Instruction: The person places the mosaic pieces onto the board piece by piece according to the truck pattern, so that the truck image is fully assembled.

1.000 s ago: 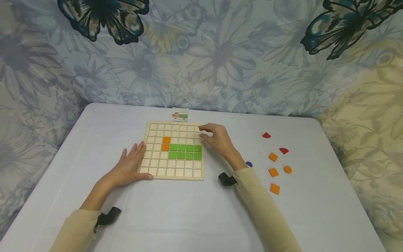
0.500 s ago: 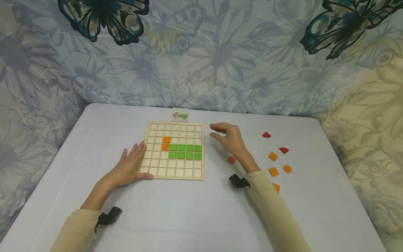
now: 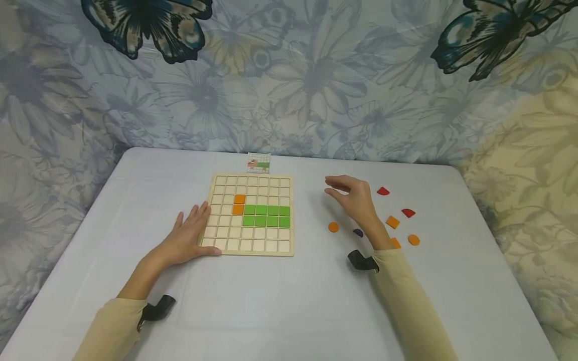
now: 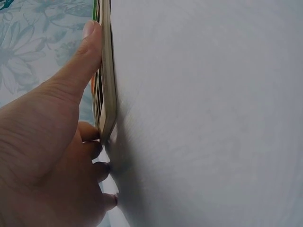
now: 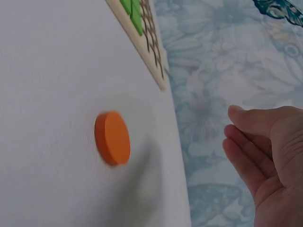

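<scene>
My left hand [image 3: 182, 240] rests at the left side of a wooden grid board [image 3: 253, 254], fingers straight along its edge and thumb at the near corner. In the left wrist view the thumb [image 4: 87, 56] lies against the board's rim [image 4: 109, 80]. Two orange square tiles [image 3: 238, 204] and a double row of green square tiles [image 3: 266, 215] sit in the board's cells. Right of the board, my right hand [image 3: 356, 199] hovers over the table with loosely bent fingers, holding nothing. Close to it lie an orange disc [image 3: 333, 227] and a dark blue piece [image 3: 358, 232].
A small pattern card [image 3: 258, 163] lies behind the board. To the right are two red wedge pieces [image 3: 383, 191], orange squares [image 3: 393, 222] and another orange disc [image 3: 413, 239]; the right sleeve [image 3: 406, 296] covers part of that area. A patterned cloth [image 3: 289, 90] hangs behind the table.
My right hand has moved right, away from the board's right edge, exposing the orange disc and bringing its sleeve over an orange square. The left hand and tiles on the board have stayed put.
</scene>
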The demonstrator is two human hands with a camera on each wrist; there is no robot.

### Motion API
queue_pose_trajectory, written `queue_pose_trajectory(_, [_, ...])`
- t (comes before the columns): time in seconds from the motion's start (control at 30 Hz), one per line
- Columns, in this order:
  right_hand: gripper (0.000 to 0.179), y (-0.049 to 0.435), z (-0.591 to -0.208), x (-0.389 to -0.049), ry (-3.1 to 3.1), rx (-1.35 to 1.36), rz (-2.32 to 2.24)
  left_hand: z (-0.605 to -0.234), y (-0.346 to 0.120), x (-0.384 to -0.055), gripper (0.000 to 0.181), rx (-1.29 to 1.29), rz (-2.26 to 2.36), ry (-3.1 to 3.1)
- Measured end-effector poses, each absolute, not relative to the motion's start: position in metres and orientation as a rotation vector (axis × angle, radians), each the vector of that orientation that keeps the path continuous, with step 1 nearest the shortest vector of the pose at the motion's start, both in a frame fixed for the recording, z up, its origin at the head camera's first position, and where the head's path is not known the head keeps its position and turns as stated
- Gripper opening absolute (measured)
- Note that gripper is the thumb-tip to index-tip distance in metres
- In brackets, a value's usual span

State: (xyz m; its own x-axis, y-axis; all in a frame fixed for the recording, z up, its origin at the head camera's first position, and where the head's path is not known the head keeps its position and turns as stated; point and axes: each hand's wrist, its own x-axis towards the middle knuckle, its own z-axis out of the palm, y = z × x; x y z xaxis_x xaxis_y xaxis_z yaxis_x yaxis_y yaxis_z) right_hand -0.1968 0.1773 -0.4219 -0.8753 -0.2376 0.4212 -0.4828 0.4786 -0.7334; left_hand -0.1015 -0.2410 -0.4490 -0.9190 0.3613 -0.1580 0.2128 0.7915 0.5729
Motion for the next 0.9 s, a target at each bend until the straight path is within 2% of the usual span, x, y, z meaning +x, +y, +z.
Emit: queue_pose_trajectory(0.9, [0.029, 0.267, -0.425, -0.170, -2.516, 0.376, 1.173, -0.451, -0.244, -0.103, 0.123, 0.443, 0.818, 2.719])
